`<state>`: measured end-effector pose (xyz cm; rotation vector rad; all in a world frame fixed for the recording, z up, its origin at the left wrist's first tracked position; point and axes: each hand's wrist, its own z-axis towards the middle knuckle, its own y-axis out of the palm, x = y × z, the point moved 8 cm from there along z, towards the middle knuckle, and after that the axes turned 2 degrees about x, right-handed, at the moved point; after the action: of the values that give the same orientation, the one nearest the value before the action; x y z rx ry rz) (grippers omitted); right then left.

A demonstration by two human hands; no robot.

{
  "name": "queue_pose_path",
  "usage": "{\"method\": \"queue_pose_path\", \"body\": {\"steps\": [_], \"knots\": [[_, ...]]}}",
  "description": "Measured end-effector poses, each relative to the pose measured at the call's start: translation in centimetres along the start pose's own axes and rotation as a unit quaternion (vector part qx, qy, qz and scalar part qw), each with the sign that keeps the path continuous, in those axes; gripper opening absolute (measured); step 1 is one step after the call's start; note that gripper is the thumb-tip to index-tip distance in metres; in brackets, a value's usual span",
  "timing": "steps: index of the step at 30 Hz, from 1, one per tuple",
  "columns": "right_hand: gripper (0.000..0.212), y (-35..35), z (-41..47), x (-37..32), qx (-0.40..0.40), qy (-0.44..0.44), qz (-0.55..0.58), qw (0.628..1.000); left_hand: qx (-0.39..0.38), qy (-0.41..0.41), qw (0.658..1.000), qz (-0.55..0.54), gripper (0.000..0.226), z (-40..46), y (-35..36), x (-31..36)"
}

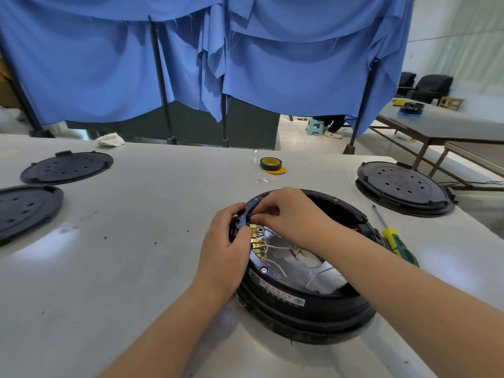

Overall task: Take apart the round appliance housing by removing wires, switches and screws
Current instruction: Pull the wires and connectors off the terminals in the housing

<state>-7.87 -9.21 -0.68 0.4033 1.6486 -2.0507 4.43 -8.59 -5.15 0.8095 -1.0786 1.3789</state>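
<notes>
A round black plastic appliance housing (308, 271) sits open on a grey worktable (136, 255), lower centre-right of the frame. The left hand (226, 246) curls around its left rim beside brass terminals (256, 242) with white wires (275, 249); the right hand (289, 211) pinches something small at the rim. A green-and-yellow screwdriver (392, 237) lies at right.

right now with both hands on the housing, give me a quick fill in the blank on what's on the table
1. The screwdriver lies on the table to the ____ of the round housing.
2. The roll of tape lies ____ the housing, farther from the person.
3. The left hand grips the housing's ____ beside the brass terminals.

Missing words: right; beyond; rim
</notes>
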Motion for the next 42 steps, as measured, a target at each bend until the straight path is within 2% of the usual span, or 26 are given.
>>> {"method": "queue_pose_path", "body": {"steps": [9,27,34,42], "knots": [[0.006,-0.1,0.1,-0.4,0.006,-0.012,-0.046,0.999,-0.003,-0.003,1.000,-0.003,0.040,0.0,0.0,-0.1],[0.012,-0.2,-0.2,-0.4,0.021,-0.001,-0.062,0.998,-0.004,0.012,1.000,0.000,0.045,0.1,0.0,0.2],[0.010,-0.2,-0.1,-0.5,0.016,0.004,-0.066,0.998,0.031,0.014,0.999,0.019,0.033,-0.1,-0.6,-0.1],[0.009,-0.2,-0.2,-0.3,0.027,0.013,-0.077,0.997,0.056,0.016,0.998,0.022,0.031,0.0,-1.0,-0.1]]}}
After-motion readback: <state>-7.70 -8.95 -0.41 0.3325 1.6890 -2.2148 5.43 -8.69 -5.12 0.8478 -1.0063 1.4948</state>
